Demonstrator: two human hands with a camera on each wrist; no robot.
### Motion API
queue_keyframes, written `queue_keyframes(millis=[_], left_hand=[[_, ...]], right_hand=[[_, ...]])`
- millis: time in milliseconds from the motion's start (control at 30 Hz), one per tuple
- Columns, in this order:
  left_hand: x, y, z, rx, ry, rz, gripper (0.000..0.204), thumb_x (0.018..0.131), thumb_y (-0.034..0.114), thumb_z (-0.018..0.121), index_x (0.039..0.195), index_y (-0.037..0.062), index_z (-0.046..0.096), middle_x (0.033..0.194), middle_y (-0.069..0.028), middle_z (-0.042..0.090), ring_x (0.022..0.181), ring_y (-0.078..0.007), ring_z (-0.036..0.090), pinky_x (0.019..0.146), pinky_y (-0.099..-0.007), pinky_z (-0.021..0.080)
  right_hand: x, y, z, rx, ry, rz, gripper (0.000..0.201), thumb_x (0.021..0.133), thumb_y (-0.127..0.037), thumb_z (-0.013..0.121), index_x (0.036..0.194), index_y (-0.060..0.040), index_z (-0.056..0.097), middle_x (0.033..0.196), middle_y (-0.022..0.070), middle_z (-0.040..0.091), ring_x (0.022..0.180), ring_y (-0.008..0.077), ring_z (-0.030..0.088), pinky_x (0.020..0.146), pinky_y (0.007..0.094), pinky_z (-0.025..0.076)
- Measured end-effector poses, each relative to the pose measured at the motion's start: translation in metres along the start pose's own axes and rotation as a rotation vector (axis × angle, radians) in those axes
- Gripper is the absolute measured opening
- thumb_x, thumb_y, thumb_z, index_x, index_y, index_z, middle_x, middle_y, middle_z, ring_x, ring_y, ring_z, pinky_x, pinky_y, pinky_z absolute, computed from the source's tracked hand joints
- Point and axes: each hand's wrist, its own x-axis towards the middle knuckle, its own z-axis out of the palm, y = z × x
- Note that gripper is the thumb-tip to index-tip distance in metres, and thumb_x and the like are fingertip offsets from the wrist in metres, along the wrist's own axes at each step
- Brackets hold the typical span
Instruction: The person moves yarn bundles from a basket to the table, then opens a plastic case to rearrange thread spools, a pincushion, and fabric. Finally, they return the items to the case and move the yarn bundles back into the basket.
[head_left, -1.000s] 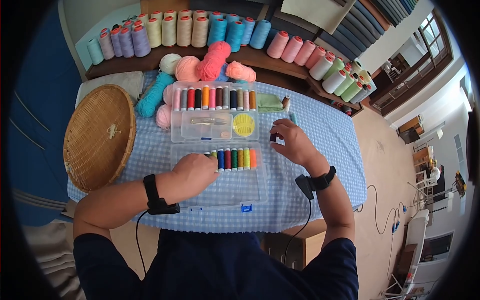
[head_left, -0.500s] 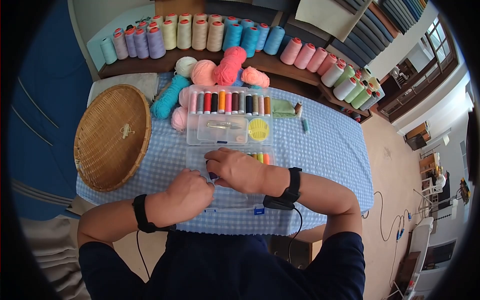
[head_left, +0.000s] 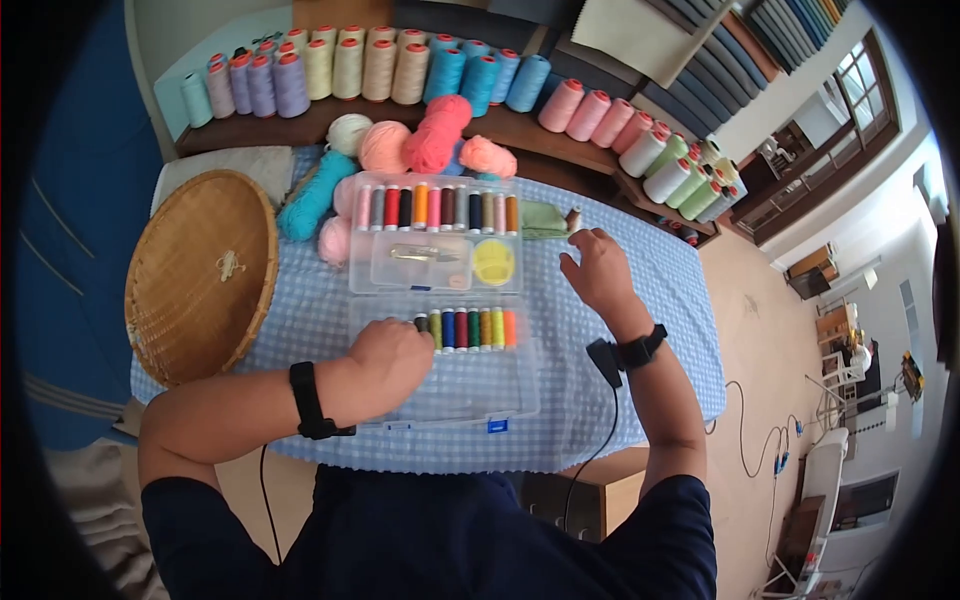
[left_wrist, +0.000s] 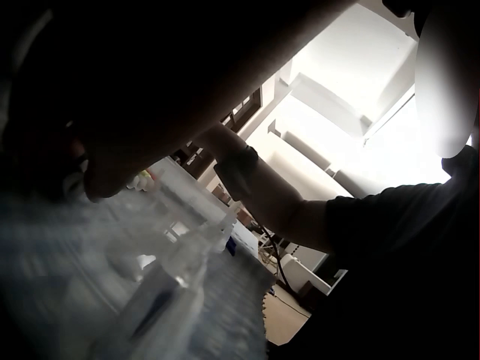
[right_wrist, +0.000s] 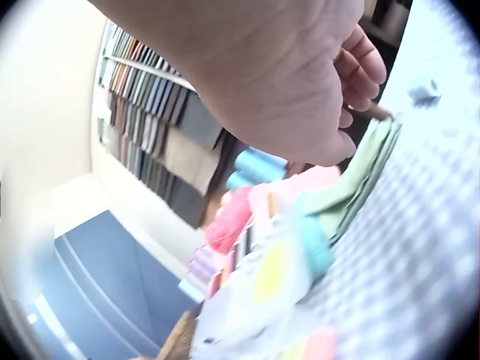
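Observation:
On the checked cloth lies an open clear plastic sewing box [head_left: 470,395]. Its near half holds a row of coloured thread spools [head_left: 460,330]. My left hand [head_left: 385,372] bends over the left end of this row, beside a dark grey spool [head_left: 421,323]; its fingertips are hidden, and I cannot tell whether they grip a spool. The left wrist view is dark. My right hand [head_left: 603,272] reaches out right of the box, its fingers loosely bent with nothing held. Its fingertips come close to a brown spool [head_left: 573,218] at the end of a folded green cloth [head_left: 541,220].
More spools [head_left: 440,210], small scissors [head_left: 425,253] and a yellow needle disc [head_left: 493,262] fill the far half of the box. A wicker basket [head_left: 200,280] stands left. Behind are yarn balls [head_left: 435,135] and thread cones [head_left: 410,72]. A teal spool [right_wrist: 424,92] lies past the right fingers.
My right hand carried a dark spool from the right to the box beside my left hand, then returned rightward without it. My left hand stayed around the row's left end.

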Motion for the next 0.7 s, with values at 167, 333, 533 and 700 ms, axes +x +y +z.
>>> queue_keyframes(millis=[167,333,533,700], left_hand=[[-0.003,0.001,0.000,0.037,0.013,0.021,0.027,0.091,0.028,0.078,0.087,0.0021,0.071,0.082,-0.0177,0.074,0.079,-0.0367,0.074,0.076,-0.0485,0.059],[-0.006,0.009,-0.025,-0.027,0.008,-0.008,0.028,0.092,0.028,0.079,0.087,0.0018,0.071,0.082,-0.0178,0.073,0.081,-0.0359,0.073,0.077,-0.0480,0.058],[-0.006,-0.001,-0.013,0.015,-0.075,0.038,0.025,0.093,0.025,0.078,0.089,0.0010,0.070,0.083,-0.0174,0.072,0.081,-0.0358,0.072,0.076,-0.0481,0.058],[-0.006,-0.002,-0.013,0.025,-0.039,0.064,0.024,0.092,0.024,0.078,0.088,0.0023,0.068,0.081,-0.0168,0.070,0.080,-0.0360,0.071,0.076,-0.0480,0.058]], right_hand=[[0.012,0.062,0.032,-0.067,0.009,0.120,0.034,0.087,-0.025,0.080,0.105,0.0041,0.073,0.105,0.0267,0.073,0.100,0.0449,0.072,0.091,0.0525,0.059],[0.029,0.090,0.056,-0.116,-0.107,0.228,0.041,0.086,-0.022,0.080,0.117,0.0036,0.075,0.115,0.0296,0.075,0.108,0.0454,0.072,0.098,0.0507,0.058],[0.039,0.098,0.053,-0.018,-0.022,0.296,0.039,0.084,-0.013,0.074,0.121,0.0021,0.073,0.114,0.0288,0.074,0.109,0.0459,0.071,0.098,0.0514,0.057],[0.068,0.078,0.032,0.095,0.110,0.141,0.039,0.087,-0.016,0.072,0.121,0.0015,0.070,0.113,0.0278,0.076,0.111,0.0466,0.071,0.100,0.0512,0.056]])
